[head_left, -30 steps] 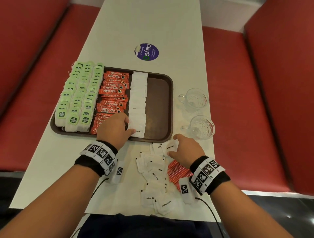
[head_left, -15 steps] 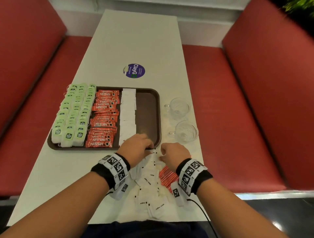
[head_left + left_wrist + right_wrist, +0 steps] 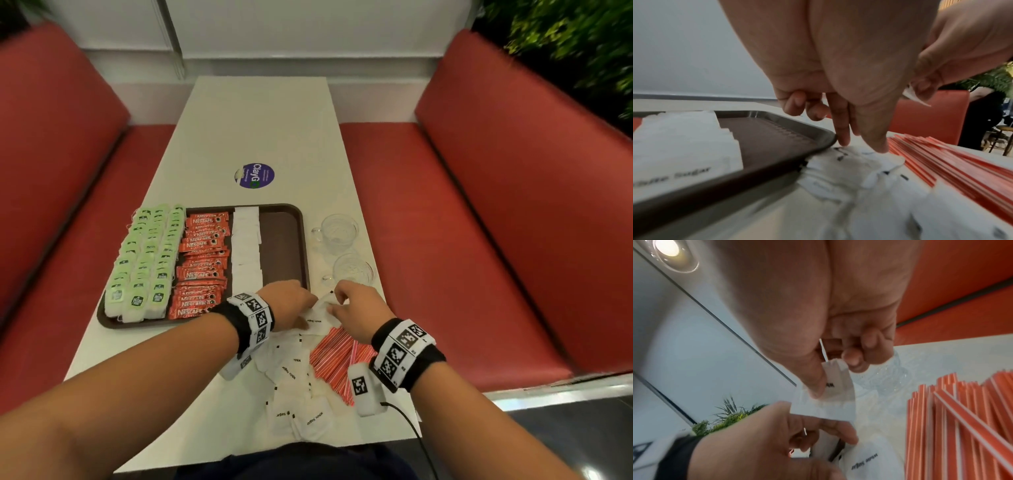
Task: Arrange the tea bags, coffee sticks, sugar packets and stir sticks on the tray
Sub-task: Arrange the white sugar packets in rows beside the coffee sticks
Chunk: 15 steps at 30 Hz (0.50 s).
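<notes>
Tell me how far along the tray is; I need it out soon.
Done: tea bags and coffee sticks fill their columns on the tray. In hand: right hand pinches a sugar packet; left hand presses the loose sugar pile. Left: that pile and the stir sticks.

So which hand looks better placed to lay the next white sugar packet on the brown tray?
Probably the right hand: it already pinches a white paper sugar packet, lifted off the table. The left hand only touches the loose packets lying beside the brown plastic tray, though it sits nearer the rim.
</notes>
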Each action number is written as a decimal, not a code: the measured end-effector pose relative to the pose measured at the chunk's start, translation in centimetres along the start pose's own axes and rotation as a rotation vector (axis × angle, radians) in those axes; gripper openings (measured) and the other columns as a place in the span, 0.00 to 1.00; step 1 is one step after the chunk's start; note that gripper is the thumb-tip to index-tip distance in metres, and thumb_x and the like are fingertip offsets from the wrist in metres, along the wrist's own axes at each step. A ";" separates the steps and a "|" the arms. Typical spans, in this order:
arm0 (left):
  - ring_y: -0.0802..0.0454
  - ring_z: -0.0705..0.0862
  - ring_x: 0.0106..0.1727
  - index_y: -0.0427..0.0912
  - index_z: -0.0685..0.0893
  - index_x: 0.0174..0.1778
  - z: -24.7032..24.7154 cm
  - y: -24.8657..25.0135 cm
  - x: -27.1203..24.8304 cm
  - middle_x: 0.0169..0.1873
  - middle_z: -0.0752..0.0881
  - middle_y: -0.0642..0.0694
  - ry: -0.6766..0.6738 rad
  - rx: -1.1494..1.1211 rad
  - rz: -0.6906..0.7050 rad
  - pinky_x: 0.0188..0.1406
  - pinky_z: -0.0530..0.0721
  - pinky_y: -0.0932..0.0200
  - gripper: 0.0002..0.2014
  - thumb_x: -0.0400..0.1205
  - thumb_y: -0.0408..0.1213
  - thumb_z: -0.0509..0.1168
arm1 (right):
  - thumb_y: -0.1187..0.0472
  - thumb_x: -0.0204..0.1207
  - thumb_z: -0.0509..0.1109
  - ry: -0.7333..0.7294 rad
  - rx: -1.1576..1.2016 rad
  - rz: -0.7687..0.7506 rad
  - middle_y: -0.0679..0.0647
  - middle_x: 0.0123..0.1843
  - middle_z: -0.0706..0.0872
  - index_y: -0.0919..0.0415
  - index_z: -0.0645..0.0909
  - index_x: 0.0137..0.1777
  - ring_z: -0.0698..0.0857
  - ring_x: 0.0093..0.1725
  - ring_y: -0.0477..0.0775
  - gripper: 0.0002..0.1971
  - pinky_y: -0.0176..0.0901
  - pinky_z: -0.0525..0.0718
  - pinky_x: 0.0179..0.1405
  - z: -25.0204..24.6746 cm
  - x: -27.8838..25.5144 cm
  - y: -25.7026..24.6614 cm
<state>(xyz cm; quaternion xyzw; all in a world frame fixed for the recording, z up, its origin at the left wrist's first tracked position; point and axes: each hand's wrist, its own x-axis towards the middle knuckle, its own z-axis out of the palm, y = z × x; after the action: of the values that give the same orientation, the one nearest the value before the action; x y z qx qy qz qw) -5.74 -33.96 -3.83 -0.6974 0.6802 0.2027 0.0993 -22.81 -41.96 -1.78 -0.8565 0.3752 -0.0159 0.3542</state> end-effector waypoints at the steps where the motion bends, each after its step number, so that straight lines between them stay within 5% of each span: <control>1: 0.48 0.81 0.57 0.50 0.82 0.61 0.2 0.4 0.1 0.53 0.85 0.48 -0.001 -0.004 -0.010 0.54 0.81 0.52 0.18 0.80 0.55 0.71 | 0.58 0.80 0.71 0.015 0.018 0.000 0.51 0.39 0.79 0.58 0.72 0.42 0.72 0.31 0.48 0.10 0.34 0.68 0.25 -0.2 -0.2 0.2; 4: 0.47 0.81 0.60 0.48 0.81 0.67 0.5 1.5 0.3 0.59 0.85 0.47 0.025 0.038 -0.041 0.59 0.80 0.52 0.24 0.78 0.55 0.72 | 0.60 0.80 0.72 0.034 0.097 0.013 0.47 0.43 0.79 0.55 0.76 0.53 0.74 0.32 0.44 0.07 0.28 0.71 0.25 -0.8 -0.5 0.8; 8: 0.47 0.82 0.62 0.50 0.81 0.67 1.0 2.6 0.8 0.61 0.86 0.49 0.051 0.124 -0.052 0.61 0.78 0.50 0.21 0.79 0.52 0.72 | 0.58 0.80 0.72 -0.010 0.123 0.024 0.44 0.54 0.79 0.47 0.78 0.69 0.82 0.42 0.46 0.19 0.35 0.80 0.43 -1.4 -0.8 1.5; 12: 0.46 0.83 0.61 0.52 0.81 0.69 1.2 3.0 0.4 0.59 0.86 0.48 0.023 0.111 -0.034 0.61 0.79 0.49 0.17 0.84 0.47 0.65 | 0.62 0.78 0.70 0.024 0.091 -0.038 0.45 0.40 0.81 0.53 0.79 0.50 0.80 0.33 0.44 0.05 0.29 0.74 0.30 -1.6 -1.1 1.6; 15: 0.46 0.84 0.54 0.49 0.84 0.61 0.9 2.6 -0.4 0.52 0.85 0.47 0.057 0.027 -0.031 0.55 0.82 0.50 0.12 0.85 0.45 0.60 | 0.66 0.75 0.65 0.016 0.151 -0.014 0.49 0.35 0.78 0.56 0.71 0.41 0.81 0.29 0.44 0.06 0.30 0.69 0.21 -1.6 -1.2 1.6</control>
<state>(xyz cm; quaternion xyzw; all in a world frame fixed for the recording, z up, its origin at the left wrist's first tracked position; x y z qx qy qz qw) -8.42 -33.38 -4.07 -0.7120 0.6746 0.1717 0.0924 -25.10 -42.89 -1.32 -0.8297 0.3699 -0.0534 0.4147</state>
